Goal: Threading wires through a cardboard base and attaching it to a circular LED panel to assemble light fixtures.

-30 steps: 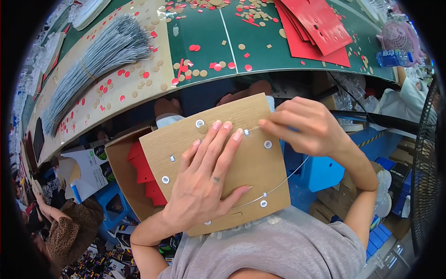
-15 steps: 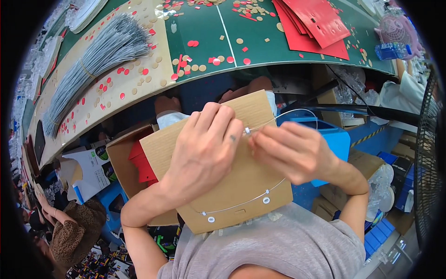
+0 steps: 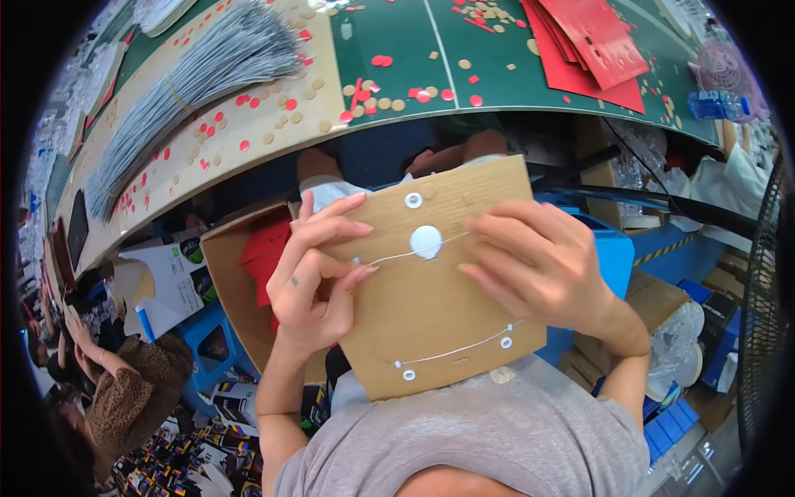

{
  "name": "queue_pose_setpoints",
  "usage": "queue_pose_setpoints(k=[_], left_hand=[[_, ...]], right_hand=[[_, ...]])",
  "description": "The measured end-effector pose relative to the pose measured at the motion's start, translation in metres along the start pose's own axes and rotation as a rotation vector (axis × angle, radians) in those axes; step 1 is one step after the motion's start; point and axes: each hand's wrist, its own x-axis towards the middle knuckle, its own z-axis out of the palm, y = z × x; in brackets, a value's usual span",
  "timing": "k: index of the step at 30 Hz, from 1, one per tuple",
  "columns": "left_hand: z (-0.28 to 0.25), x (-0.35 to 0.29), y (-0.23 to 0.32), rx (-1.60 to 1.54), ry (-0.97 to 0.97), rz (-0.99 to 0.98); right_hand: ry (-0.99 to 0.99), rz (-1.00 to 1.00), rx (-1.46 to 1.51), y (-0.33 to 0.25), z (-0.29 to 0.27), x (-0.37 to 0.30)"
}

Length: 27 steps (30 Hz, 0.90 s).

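A brown cardboard sheet point(image 3: 439, 306) lies tilted in front of my body, its near edge against my grey shirt. A thin white wire point(image 3: 402, 256) stretches across its upper half, over a round white hole point(image 3: 426, 242). My left hand point(image 3: 315, 277) is closed at the wire's left end, thumb and index finger pinched beside a small white clip. My right hand point(image 3: 542, 261) has curled, slightly blurred fingers at the wire's right end. Near the lower edge a second wire point(image 3: 454, 357) runs between two small clips, with white eyelets point(image 3: 507, 342) beside them. Another eyelet point(image 3: 413, 200) sits near the top edge.
A large bundle of grey wires point(image 3: 199, 83) lies on the table at the left. Red sheets point(image 3: 592, 45) are stacked at the back right, among scattered red and brown cut-outs. An open carton point(image 3: 240, 298) with red pieces stands left of me; a black fan grille point(image 3: 758, 306) is at right.
My hands have moved apart, uncovering the round hole and the upper wire, now drawn across it. The loose loop at the right is no longer visible. The sheet has shifted slightly right.
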Motion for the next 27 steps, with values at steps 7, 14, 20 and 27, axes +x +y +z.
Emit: queue_pose_setpoints(k=[7, 14, 20, 27], left_hand=[[0.005, -0.015, -0.015, 0.025, 0.236, 0.03], [0.014, -0.029, 0.009, -0.931, 0.229, -0.693], [0.015, -0.027, 0.004, -0.852, 0.236, -0.704], [0.018, -0.019, 0.007, -0.853, 0.257, -0.688]], right_hand=[[0.023, -0.103, 0.336, -0.001, 0.046, 0.032], [-0.169, -0.155, 0.193, -0.011, 0.032, 0.044], [-0.259, -0.245, 0.028, -0.017, 0.021, 0.047], [-0.39, -0.292, -0.122, -0.018, 0.01, 0.046]])
